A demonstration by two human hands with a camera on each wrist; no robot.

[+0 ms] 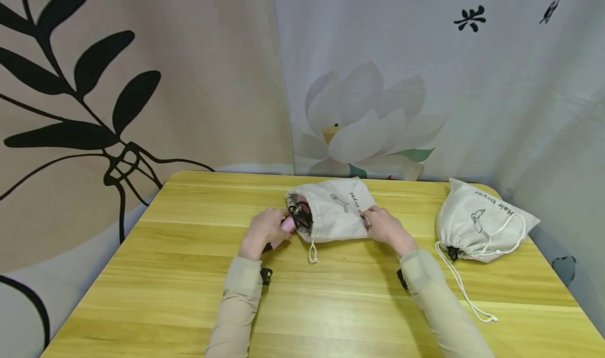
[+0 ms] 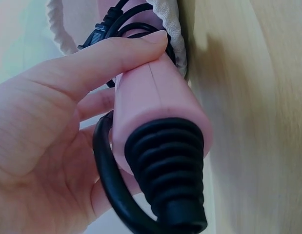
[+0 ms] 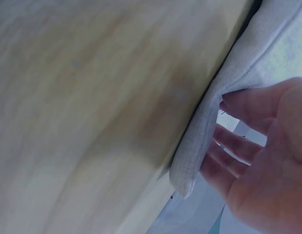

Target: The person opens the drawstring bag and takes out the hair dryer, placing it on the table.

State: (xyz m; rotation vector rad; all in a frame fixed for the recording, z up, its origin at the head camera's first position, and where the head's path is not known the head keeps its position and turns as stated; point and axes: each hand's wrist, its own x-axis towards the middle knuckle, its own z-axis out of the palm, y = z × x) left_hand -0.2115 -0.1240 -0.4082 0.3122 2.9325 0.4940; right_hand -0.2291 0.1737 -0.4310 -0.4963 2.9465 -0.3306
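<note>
We see the pink hair dryer (image 2: 160, 92) partly inside an open cloth bag (image 1: 335, 216), which lies near the middle of the table's (image 1: 326, 305) far edge with its mouth toward the left edge. The left hand (image 1: 268, 231) holds the dryer's handle in a close grip, thumb over the top and fingers round the other side; we judge that this slim end suits a grasp because it is the part that sticks out of the mouth. The black ribbed sleeve (image 2: 168, 168) points away from the bag, and the black cord (image 1: 301, 215) sits bundled at the opening beside the handle, probably so that it travels with the dryer. At the bag's closed end the right hand (image 1: 385, 228) holds the cloth between thumb and fingers, a narrow hold that seems meant to steady the fabric against the other hand's push or pull; how firmly it grips, we cannot tell. The drawstring loop (image 1: 313, 253) hangs slack from the mouth, leaving it wide. Near the table's far right corner lies a second cloth bag (image 1: 465, 224), its neck gathered at a black toggle (image 1: 452, 253), presumably to shut in its contents, which we cannot see.
</note>
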